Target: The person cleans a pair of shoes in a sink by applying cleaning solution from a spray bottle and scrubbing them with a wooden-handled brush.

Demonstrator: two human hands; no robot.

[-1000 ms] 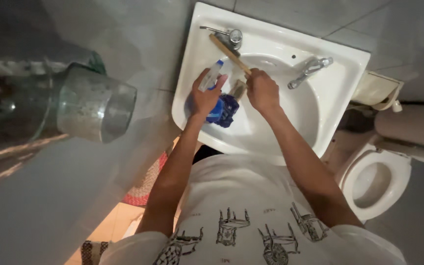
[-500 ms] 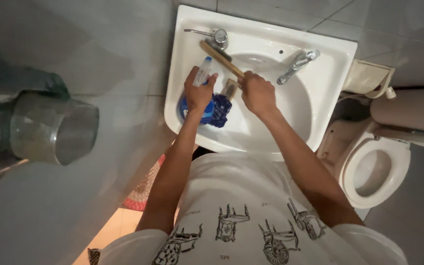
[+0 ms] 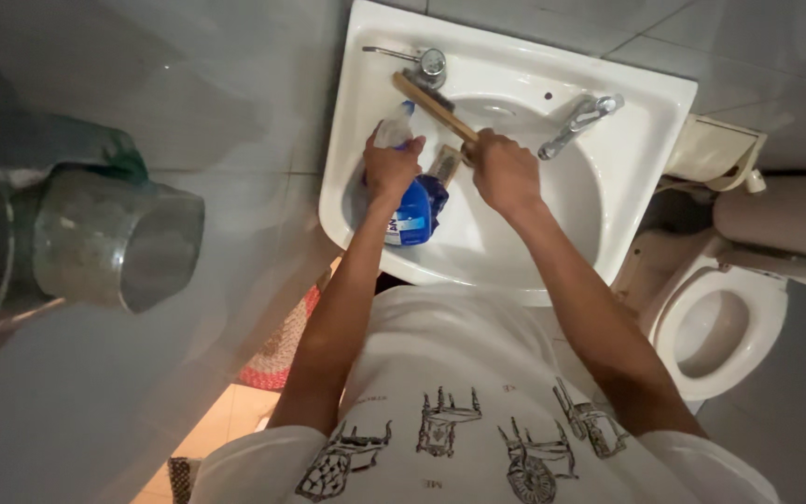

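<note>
- Setting: dim tiled bathroom, seen from overhead. A white wall-mounted sink (image 3: 515,75) serves as the landmark for all positions below.
- Left hand (image 3: 391,170): over the left part of the sink basin, fingers wrapped closed around a blue spray bottle (image 3: 411,213). The bottle's pale nozzle end points toward the back rim of the sink; its blue body lies toward the front rim.
- Right hand (image 3: 506,173): over the middle of the sink basin, closed in a fist around the handle of a wooden brush (image 3: 433,105). The handle slants up toward the back-left corner of the sink.
- The brush head sits low in the basin, between the two hands, just beside the bottle. Contact with the basin surface: cannot tell.
- A dark blue cloth (image 3: 437,191) shows in the basin between bottle and brush head.
- Chrome faucet (image 3: 578,123) on the back-right of the sink rim; a second chrome fitting (image 3: 431,63) at the back-left.
- White toilet (image 3: 725,327) to the right of the sink.
- Metal bucket (image 3: 118,245) well to the left of the sink.
</note>
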